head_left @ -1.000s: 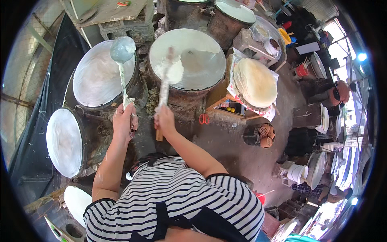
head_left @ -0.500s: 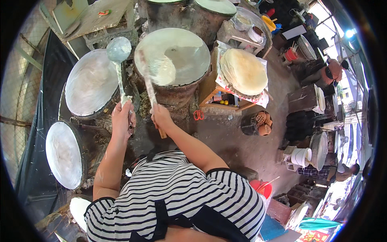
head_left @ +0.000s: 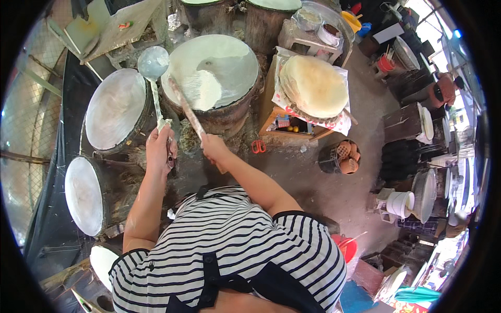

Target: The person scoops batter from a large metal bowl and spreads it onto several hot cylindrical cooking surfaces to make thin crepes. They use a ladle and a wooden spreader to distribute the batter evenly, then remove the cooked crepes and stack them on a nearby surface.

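Observation:
My left hand [head_left: 161, 146] is closed round the handle of a metal ladle [head_left: 153, 61], whose batter-streaked bowl hangs between two round griddles. In my right hand [head_left: 215, 148] is a long flat wooden spreader [head_left: 188, 110]. It slants up and left, with its far end at the left part of the large griddle [head_left: 237, 55] ahead of me. A thick patch of pale batter [head_left: 210, 89] lies on the near middle of that griddle, with a thinner white layer around its left and far side. The spreader's tip is left of the thick patch; contact with the surface is hard to tell.
Two more pale griddles [head_left: 116, 107] stand on my left. To the right, a stack of thin round pancakes [head_left: 314, 86] rests on a wooden cabinet [head_left: 267, 112]. Red-handled scissors [head_left: 258, 146] hang near it. A bucket of perforated briquettes [head_left: 346, 156] stands on the floor.
The spreader now slants more to the left, its handle end further right. The ladle keeps nearly its place in the picture. The whole view has shifted a little.

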`<state>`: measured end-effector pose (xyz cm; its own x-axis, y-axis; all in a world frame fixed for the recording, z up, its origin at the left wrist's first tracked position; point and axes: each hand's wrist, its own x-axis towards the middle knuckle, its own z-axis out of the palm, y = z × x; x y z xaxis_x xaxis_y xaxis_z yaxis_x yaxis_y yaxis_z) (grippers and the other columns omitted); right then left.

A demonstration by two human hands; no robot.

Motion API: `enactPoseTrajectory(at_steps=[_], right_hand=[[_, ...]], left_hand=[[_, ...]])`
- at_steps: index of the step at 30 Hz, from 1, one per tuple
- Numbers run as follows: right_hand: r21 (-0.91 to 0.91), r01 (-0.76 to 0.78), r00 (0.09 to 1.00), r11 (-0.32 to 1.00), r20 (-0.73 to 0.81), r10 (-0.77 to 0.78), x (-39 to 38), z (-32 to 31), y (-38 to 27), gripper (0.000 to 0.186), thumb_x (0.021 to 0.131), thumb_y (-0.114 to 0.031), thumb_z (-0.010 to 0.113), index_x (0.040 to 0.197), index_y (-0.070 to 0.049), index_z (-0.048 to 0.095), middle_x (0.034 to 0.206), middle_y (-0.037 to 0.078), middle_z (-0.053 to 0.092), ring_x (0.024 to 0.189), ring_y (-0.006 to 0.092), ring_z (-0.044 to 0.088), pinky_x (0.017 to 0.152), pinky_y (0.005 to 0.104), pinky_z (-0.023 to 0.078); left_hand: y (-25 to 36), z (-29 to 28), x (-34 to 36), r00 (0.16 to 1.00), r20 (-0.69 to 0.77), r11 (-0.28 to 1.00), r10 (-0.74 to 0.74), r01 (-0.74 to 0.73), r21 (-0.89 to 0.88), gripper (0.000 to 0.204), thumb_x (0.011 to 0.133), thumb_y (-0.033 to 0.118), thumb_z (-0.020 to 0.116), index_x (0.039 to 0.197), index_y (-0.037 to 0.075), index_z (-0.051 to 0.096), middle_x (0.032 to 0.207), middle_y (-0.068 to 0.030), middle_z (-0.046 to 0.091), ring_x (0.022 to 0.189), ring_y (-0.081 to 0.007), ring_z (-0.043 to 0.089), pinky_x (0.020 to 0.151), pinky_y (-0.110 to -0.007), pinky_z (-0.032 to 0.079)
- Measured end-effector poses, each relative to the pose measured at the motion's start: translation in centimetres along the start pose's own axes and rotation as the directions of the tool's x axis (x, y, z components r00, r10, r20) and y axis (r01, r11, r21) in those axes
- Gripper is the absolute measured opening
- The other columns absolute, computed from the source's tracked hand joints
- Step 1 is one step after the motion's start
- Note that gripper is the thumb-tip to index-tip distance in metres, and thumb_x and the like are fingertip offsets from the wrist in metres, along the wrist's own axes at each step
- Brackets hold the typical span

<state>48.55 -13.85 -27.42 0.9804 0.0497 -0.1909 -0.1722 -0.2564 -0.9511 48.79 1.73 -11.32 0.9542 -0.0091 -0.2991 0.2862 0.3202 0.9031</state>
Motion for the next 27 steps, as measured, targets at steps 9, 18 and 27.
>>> enactPoseTrajectory(at_steps=[9,18,27], right_hand=[[0.327,-0.307,0.949,0.894,0.037,0.312,-2.0,-10.3,-1.5,0.048,0.094,-0.040,0.035,0.072,-0.001,0.052,0.048,0.006,0.046,0.031,0.0177,0.043,0.030,0.0323,0.037],[-0.536,0.226,0.971,0.813,0.053,-0.235,1.1,-16.8,2.0,0.031,0.092,-0.026,0.039,0.079,0.000,0.053,0.057,0.014,0.056,0.044,0.0282,0.056,0.043,0.0399,0.047],[-0.624,0.502,0.848,0.599,0.219,-0.482,1.1,-16.7,5.4,0.018,0.089,-0.016,0.042,0.083,-0.003,0.051,0.067,0.015,0.058,0.057,0.0314,0.059,0.050,0.0427,0.048]], left_hand=[[-1.3,5.1,0.0,0.999,-0.008,0.999,0.032,-0.032,-0.003,0.021,0.090,0.022,0.055,0.076,0.008,0.048,0.059,0.0007,0.046,0.039,-0.0088,0.043,0.032,-0.024,0.034],[-2.6,8.7,0.1,0.995,-0.094,0.999,0.042,-0.043,-0.006,0.019,0.092,0.020,0.053,0.079,0.007,0.048,0.064,-0.0002,0.048,0.039,-0.0089,0.043,0.031,-0.024,0.034],[-3.7,11.5,1.0,0.990,-0.129,0.998,0.057,-0.061,-0.032,0.019,0.092,0.021,0.053,0.080,0.007,0.047,0.065,-0.0004,0.048,0.040,-0.0089,0.043,0.031,-0.023,0.033]])
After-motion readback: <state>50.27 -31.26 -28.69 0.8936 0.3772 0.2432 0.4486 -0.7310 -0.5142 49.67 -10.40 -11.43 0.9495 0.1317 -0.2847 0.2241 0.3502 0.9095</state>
